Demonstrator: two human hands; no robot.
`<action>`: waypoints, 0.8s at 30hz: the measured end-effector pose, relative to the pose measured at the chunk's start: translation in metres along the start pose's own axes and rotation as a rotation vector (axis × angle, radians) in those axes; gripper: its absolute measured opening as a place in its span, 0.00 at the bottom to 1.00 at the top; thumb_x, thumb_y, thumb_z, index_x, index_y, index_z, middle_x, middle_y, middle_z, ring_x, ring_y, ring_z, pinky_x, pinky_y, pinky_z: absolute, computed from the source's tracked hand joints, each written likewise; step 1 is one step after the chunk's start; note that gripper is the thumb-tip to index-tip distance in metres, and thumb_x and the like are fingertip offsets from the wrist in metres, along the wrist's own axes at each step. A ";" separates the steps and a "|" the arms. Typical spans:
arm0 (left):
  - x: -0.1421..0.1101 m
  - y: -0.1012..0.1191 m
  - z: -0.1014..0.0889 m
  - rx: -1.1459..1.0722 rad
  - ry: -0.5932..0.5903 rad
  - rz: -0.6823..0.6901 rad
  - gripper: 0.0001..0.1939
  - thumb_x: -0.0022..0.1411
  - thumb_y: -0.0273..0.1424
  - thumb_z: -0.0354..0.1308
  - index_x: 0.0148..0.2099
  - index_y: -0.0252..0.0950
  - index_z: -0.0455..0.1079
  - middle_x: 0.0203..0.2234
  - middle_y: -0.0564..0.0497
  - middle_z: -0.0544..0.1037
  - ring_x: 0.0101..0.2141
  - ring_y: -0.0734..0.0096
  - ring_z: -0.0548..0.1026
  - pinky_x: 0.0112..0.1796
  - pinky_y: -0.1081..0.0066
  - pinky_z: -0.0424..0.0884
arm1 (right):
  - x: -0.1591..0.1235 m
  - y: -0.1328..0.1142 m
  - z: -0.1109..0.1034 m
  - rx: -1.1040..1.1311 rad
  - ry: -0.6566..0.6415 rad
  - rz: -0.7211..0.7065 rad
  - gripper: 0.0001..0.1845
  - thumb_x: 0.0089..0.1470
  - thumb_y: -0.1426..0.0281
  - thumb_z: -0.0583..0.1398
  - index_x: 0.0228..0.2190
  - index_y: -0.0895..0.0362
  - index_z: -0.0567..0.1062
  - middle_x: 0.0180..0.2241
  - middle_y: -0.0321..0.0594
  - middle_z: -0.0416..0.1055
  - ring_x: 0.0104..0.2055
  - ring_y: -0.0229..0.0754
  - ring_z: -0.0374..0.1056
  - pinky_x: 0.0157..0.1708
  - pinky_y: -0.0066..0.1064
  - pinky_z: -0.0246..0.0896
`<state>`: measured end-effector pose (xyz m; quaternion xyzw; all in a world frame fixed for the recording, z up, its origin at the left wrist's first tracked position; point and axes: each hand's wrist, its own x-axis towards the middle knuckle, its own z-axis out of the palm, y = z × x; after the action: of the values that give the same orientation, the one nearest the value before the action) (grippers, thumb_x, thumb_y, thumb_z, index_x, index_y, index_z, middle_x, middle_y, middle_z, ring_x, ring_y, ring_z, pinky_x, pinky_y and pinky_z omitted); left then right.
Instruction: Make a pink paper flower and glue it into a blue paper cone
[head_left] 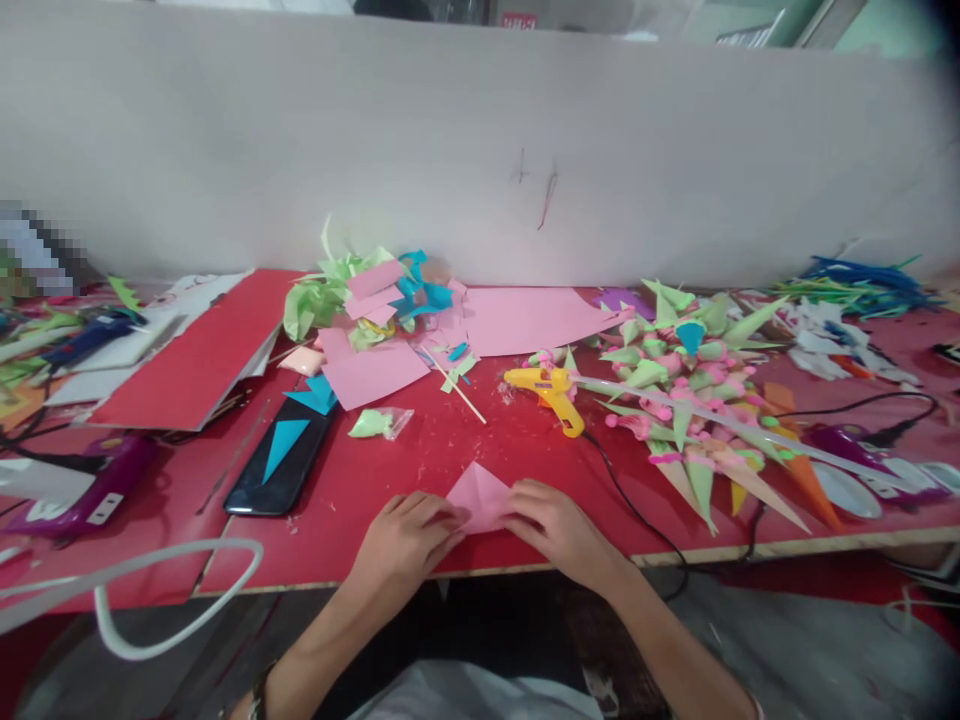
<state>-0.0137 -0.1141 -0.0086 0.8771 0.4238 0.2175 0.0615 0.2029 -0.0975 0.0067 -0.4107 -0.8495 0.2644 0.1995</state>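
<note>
A small square of pink paper (pixel 480 492), creased down its middle, lies corner-up at the front edge of the red table. My left hand (pixel 414 532) pinches its left corner with bent fingers. On the opposite corner, my right hand (pixel 551 525) grips the paper between thumb and fingers. Just beyond the paper are a small clear bag of light green clay-like material (pixel 373 423) and a yellow hot glue gun (pixel 551 392) with a long glue stick in its back. A thin white stick (pixel 457 388) lies between them.
A black phone (pixel 274 465) with blue paper pieces lies left of my hands. Pink sheets (pixel 525 320) and green scraps (pixel 315 305) lie at the back. Many green and pink paper cones (pixel 675 400) are heaped right. Purple power strips (pixel 124 480) and cords sit at both sides.
</note>
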 end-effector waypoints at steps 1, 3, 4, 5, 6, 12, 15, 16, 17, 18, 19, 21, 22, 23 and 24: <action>0.000 -0.001 0.001 -0.024 0.009 -0.025 0.09 0.60 0.31 0.48 0.34 0.38 0.70 0.31 0.53 0.74 0.33 0.72 0.70 0.33 0.72 0.65 | 0.001 0.000 0.002 -0.006 0.024 0.042 0.11 0.55 0.68 0.51 0.27 0.57 0.71 0.27 0.37 0.66 0.32 0.36 0.61 0.32 0.25 0.55; 0.001 0.000 0.002 -0.050 0.012 -0.085 0.10 0.60 0.31 0.48 0.31 0.37 0.70 0.30 0.52 0.74 0.32 0.73 0.70 0.33 0.73 0.65 | 0.004 -0.001 0.006 -0.051 0.069 0.117 0.12 0.55 0.67 0.51 0.24 0.58 0.69 0.25 0.36 0.64 0.29 0.35 0.60 0.29 0.24 0.53; 0.001 0.000 0.003 -0.056 0.009 -0.118 0.11 0.60 0.31 0.48 0.30 0.36 0.70 0.29 0.52 0.73 0.31 0.73 0.70 0.32 0.74 0.65 | 0.005 -0.001 0.008 -0.085 0.088 0.147 0.13 0.55 0.68 0.51 0.22 0.58 0.68 0.24 0.36 0.63 0.28 0.35 0.59 0.28 0.24 0.52; 0.002 0.001 0.003 -0.058 0.008 -0.154 0.11 0.60 0.31 0.48 0.30 0.36 0.70 0.28 0.52 0.73 0.30 0.74 0.70 0.31 0.75 0.65 | 0.006 -0.001 0.010 -0.122 0.107 0.173 0.13 0.54 0.68 0.51 0.21 0.58 0.67 0.23 0.35 0.62 0.27 0.35 0.59 0.27 0.25 0.51; 0.003 0.002 0.003 -0.055 0.006 -0.190 0.11 0.60 0.30 0.47 0.30 0.36 0.69 0.27 0.52 0.73 0.29 0.74 0.70 0.30 0.75 0.65 | 0.007 -0.002 0.011 -0.156 0.123 0.193 0.13 0.54 0.68 0.52 0.20 0.58 0.66 0.23 0.35 0.62 0.27 0.35 0.59 0.27 0.25 0.51; 0.004 0.005 0.004 0.114 -0.013 -0.313 0.13 0.59 0.34 0.48 0.26 0.36 0.67 0.21 0.53 0.72 0.24 0.73 0.68 0.27 0.73 0.60 | 0.015 -0.006 0.016 -0.325 0.163 0.299 0.14 0.51 0.68 0.54 0.17 0.58 0.66 0.20 0.34 0.63 0.25 0.34 0.58 0.27 0.26 0.47; 0.006 0.005 0.004 0.149 -0.028 -0.341 0.12 0.59 0.34 0.48 0.26 0.36 0.66 0.21 0.54 0.73 0.24 0.72 0.69 0.28 0.72 0.58 | 0.020 -0.011 0.015 -0.401 0.155 0.359 0.13 0.49 0.70 0.55 0.16 0.58 0.67 0.19 0.34 0.63 0.23 0.34 0.58 0.25 0.27 0.44; 0.007 0.005 0.003 0.148 -0.042 -0.354 0.13 0.60 0.35 0.47 0.26 0.36 0.65 0.21 0.54 0.73 0.24 0.72 0.69 0.28 0.71 0.58 | 0.021 -0.012 0.015 -0.419 0.152 0.375 0.12 0.48 0.70 0.55 0.15 0.58 0.67 0.19 0.34 0.64 0.22 0.34 0.59 0.24 0.27 0.43; 0.009 0.006 0.002 0.146 -0.060 -0.365 0.13 0.60 0.35 0.46 0.26 0.36 0.65 0.20 0.54 0.73 0.24 0.72 0.69 0.29 0.71 0.57 | 0.023 -0.013 0.015 -0.435 0.149 0.386 0.12 0.47 0.70 0.55 0.16 0.57 0.68 0.19 0.35 0.64 0.22 0.34 0.59 0.24 0.27 0.43; 0.010 0.006 0.002 0.145 -0.073 -0.373 0.14 0.60 0.35 0.46 0.26 0.36 0.65 0.20 0.54 0.73 0.23 0.72 0.69 0.30 0.70 0.57 | 0.023 -0.014 0.015 -0.448 0.148 0.394 0.11 0.47 0.70 0.55 0.16 0.57 0.68 0.19 0.35 0.65 0.23 0.34 0.59 0.24 0.28 0.43; 0.011 0.006 0.001 0.146 -0.080 -0.381 0.14 0.60 0.35 0.45 0.26 0.36 0.64 0.20 0.54 0.73 0.23 0.72 0.69 0.30 0.69 0.57 | 0.024 -0.014 0.015 -0.460 0.147 0.398 0.11 0.47 0.71 0.55 0.16 0.57 0.68 0.19 0.35 0.65 0.23 0.34 0.60 0.24 0.28 0.43; 0.014 0.006 0.001 0.150 -0.085 -0.388 0.14 0.61 0.35 0.44 0.26 0.36 0.64 0.20 0.53 0.73 0.23 0.72 0.69 0.32 0.68 0.56 | 0.024 -0.014 0.017 -0.475 0.144 0.396 0.11 0.47 0.71 0.55 0.16 0.57 0.69 0.19 0.36 0.65 0.23 0.35 0.60 0.25 0.28 0.43; 0.015 0.006 0.001 0.149 -0.091 -0.390 0.14 0.61 0.35 0.44 0.26 0.36 0.64 0.20 0.53 0.73 0.24 0.72 0.69 0.32 0.68 0.56 | 0.024 -0.014 0.017 -0.479 0.144 0.392 0.11 0.47 0.72 0.55 0.17 0.57 0.69 0.19 0.36 0.66 0.24 0.35 0.61 0.25 0.29 0.43; 0.016 0.006 0.000 0.147 -0.103 -0.392 0.14 0.61 0.34 0.44 0.26 0.36 0.64 0.20 0.53 0.73 0.24 0.72 0.69 0.32 0.68 0.56 | 0.024 -0.013 0.018 -0.483 0.146 0.387 0.10 0.47 0.72 0.54 0.17 0.57 0.69 0.20 0.36 0.66 0.24 0.35 0.61 0.26 0.29 0.44; 0.016 0.005 0.000 0.145 -0.119 -0.394 0.13 0.61 0.34 0.44 0.27 0.36 0.64 0.21 0.53 0.73 0.24 0.72 0.69 0.32 0.68 0.56 | 0.023 -0.013 0.019 -0.485 0.147 0.380 0.10 0.47 0.73 0.54 0.18 0.57 0.69 0.20 0.36 0.66 0.25 0.35 0.61 0.26 0.29 0.44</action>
<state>-0.0009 -0.1050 -0.0020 0.7908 0.5971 0.1180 0.0648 0.1713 -0.0909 0.0026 -0.6156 -0.7792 0.0560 0.1038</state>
